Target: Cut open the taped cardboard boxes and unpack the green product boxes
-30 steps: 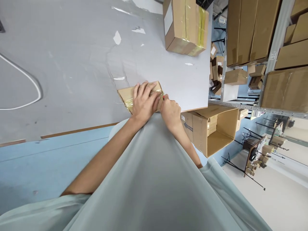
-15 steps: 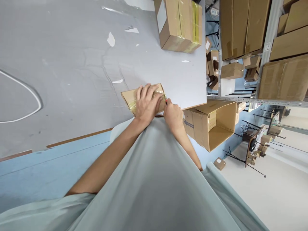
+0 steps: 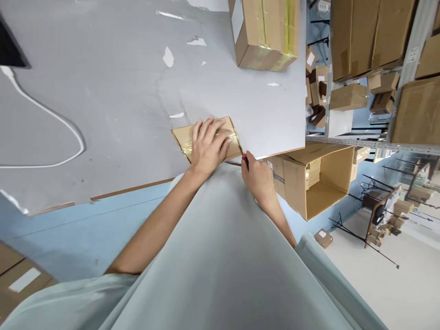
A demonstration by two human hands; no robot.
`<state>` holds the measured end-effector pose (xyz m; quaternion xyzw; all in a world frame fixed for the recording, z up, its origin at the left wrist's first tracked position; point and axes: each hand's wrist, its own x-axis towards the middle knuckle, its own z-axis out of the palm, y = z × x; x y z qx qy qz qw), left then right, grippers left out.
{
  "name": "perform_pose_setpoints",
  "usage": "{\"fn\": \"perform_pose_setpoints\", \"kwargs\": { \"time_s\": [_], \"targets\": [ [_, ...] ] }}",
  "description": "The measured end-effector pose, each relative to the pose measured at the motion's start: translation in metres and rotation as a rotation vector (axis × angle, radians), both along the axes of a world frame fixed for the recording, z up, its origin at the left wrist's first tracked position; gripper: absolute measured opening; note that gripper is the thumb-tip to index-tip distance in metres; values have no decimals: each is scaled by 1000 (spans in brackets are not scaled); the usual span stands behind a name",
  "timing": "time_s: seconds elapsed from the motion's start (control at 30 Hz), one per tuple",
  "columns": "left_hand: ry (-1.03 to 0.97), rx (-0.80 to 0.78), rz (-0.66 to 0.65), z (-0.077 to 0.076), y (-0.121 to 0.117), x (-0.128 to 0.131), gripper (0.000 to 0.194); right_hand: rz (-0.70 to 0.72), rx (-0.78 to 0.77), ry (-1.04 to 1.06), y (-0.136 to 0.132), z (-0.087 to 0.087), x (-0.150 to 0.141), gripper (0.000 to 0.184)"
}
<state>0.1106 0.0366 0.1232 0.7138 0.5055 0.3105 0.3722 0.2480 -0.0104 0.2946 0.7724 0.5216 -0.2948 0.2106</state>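
Observation:
A small flat cardboard box (image 3: pixel 185 137) wrapped in clear tape lies near the front edge of the grey table (image 3: pixel 120 91). My left hand (image 3: pixel 207 145) rests flat on top of it, fingers stretched out and pressing down. My right hand (image 3: pixel 259 176) is closed in a fist just right of the box, at the table's edge, gripping a small tool with a red and black tip (image 3: pixel 245 159). The tip sits next to the box's near right corner.
A larger taped cardboard box (image 3: pixel 266 32) stands at the table's far right. An open carton (image 3: pixel 316 183) sits on the floor right of the table. Metal shelves (image 3: pixel 378 68) hold many cartons. A white cable (image 3: pixel 51 119) curves across the table's left.
My right hand has drawn back from the box's right edge toward me and off the table's edge, taking the red-tipped tool with it. My left hand has stayed on the box.

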Motion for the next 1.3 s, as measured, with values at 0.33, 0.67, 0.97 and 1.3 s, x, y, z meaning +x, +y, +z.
{"fn": "perform_pose_setpoints", "kwargs": {
  "time_s": [0.33,0.67,0.97,1.3],
  "targets": [
    [201,-56,208,-6,-28,-98,66,-533,249,643,45,-170,78,22],
    [252,-13,612,35,-81,-124,54,-468,148,880,49,-191,31,32],
    [-131,-352,531,-28,-81,-116,56,-168,402,638,38,-150,72,31],
    [-373,-429,407,-53,-75,-120,59,-55,426,444,16,-132,65,30]
  ]
}}
